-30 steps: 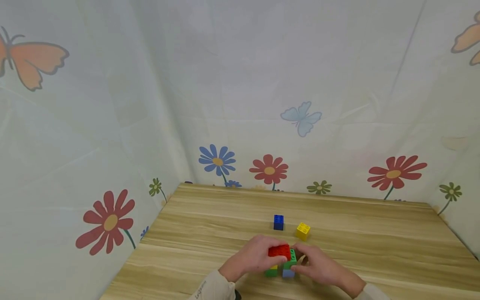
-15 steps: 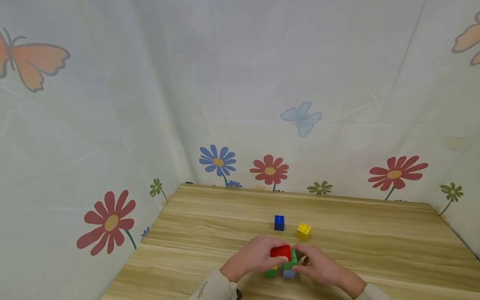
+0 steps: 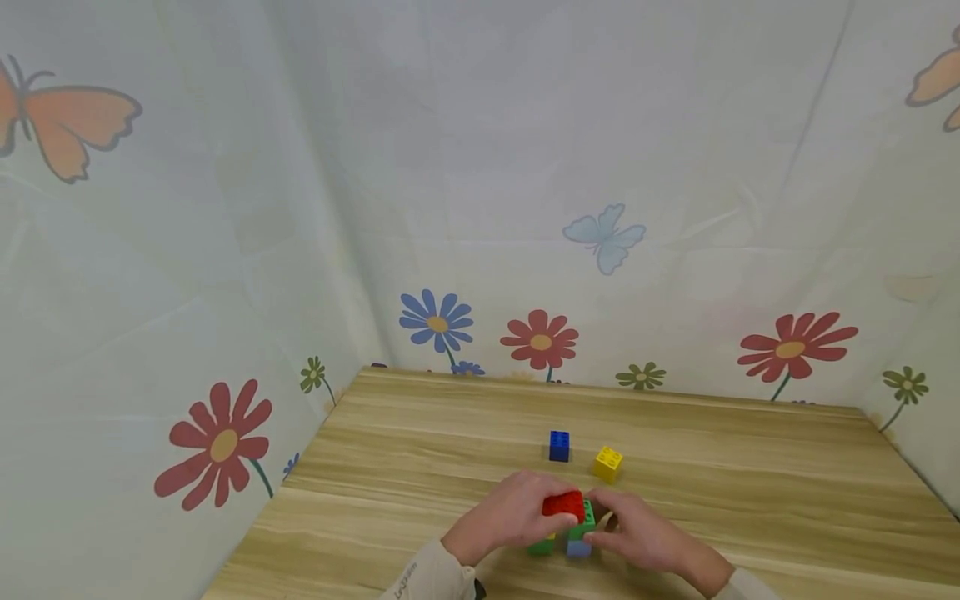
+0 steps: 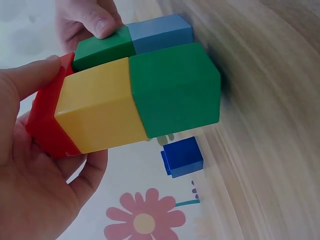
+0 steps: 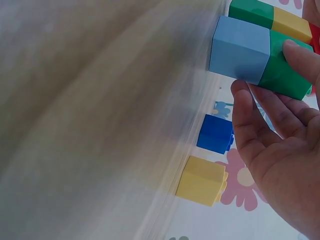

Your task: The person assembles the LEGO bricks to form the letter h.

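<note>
Near the table's front, my left hand (image 3: 513, 515) grips a red brick (image 3: 562, 506) between thumb and fingers. That brick sits across two columns standing side by side. One column is a yellow brick (image 4: 100, 107) on a green brick (image 4: 175, 92). In the other, a green brick (image 5: 286, 65) rests on a light blue brick (image 5: 240, 50). My right hand (image 3: 641, 533) pinches this second column at its green brick, thumb on one side and fingers on the other. In the head view my left hand hides most of the yellow brick.
Behind the hands, a dark blue brick (image 3: 559, 446) and a loose yellow brick (image 3: 608, 464) stand apart on the wooden table (image 3: 420, 450). A pale cloth (image 3: 480, 167) printed with flowers and butterflies hangs around the table's back and sides.
</note>
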`<state>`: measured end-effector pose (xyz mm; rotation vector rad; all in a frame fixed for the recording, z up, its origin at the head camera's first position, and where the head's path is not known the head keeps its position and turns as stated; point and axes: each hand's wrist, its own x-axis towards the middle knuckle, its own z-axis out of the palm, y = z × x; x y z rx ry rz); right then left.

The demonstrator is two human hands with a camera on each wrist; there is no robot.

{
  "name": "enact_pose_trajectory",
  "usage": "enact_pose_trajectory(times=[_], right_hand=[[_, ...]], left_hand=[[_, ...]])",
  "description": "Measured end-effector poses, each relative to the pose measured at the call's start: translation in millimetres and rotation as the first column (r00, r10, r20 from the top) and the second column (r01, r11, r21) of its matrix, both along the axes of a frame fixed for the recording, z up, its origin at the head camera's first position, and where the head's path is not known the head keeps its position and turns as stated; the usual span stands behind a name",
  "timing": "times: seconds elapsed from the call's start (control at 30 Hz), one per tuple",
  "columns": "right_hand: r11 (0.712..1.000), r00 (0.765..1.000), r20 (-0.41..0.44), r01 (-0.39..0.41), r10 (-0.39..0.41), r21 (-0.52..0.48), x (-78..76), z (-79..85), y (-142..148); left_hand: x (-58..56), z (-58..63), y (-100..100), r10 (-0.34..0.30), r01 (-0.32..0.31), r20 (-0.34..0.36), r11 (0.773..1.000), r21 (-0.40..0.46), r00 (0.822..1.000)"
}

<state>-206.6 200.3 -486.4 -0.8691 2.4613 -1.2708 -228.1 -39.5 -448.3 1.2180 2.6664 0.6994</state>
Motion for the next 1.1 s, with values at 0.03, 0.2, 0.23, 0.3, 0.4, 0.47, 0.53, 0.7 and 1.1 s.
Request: enact_pose_trajectory(times=[0.03,0.2,0.23,0.3,0.4,0.47,0.53,0.7,1.1], right_hand=[[1.0,1.0,-0.002,0.0,0.0,-0.001,0.0,0.0,-0.1],[1.0,1.0,-0.004,0.007,-0.007,0.002,-1.1,-2.2,-1.1],[1.0,1.0,-0.002,0.009,-0.009,0.003,-1.3,-2.4,-1.3],[1.0,1.0,0.002,0.012,-0.012,0.007,-1.5,-2.6,-1.4],[1.0,1.0,0.005,0.014,-0.014,0.009,-1.6,-2.3,-1.1],[1.0,1.0,0.008,0.015,-0.015,0.011,-1.6,-2.1,-1.0],[1.0,1.0,0.011,0.017,-0.017,0.014,-1.4,-1.5,-0.9],[0.999,1.0,0.014,0.021,-0.021,0.025,-0.6,1.1,-0.8],[1.0,1.0,0.008,0.016,-0.016,0.024,-1.0,0.6,0.2]], left_hand=[[0.0,0.8,0.1,0.002,-0.002,0.008,1.0,-0.001,1.0],[1.9,3.4,0.5,0.047,-0.046,0.055,0.999,-0.008,0.997],[2.8,3.7,0.4,0.058,-0.058,0.063,0.998,-0.006,0.996],[4.0,4.0,0.8,0.073,-0.073,0.068,0.997,0.002,0.995],[5.4,5.0,1.5,0.083,-0.084,0.074,0.996,0.016,0.994],[5.4,4.8,1.6,0.082,-0.083,0.072,0.996,0.022,0.994],[5.0,4.1,1.1,0.078,-0.08,0.072,0.996,0.029,0.994],[3.3,1.6,0.8,0.059,-0.06,0.032,0.998,0.031,0.998],[5.0,2.5,5.4,0.059,-0.061,-0.05,0.998,-0.022,0.997]])
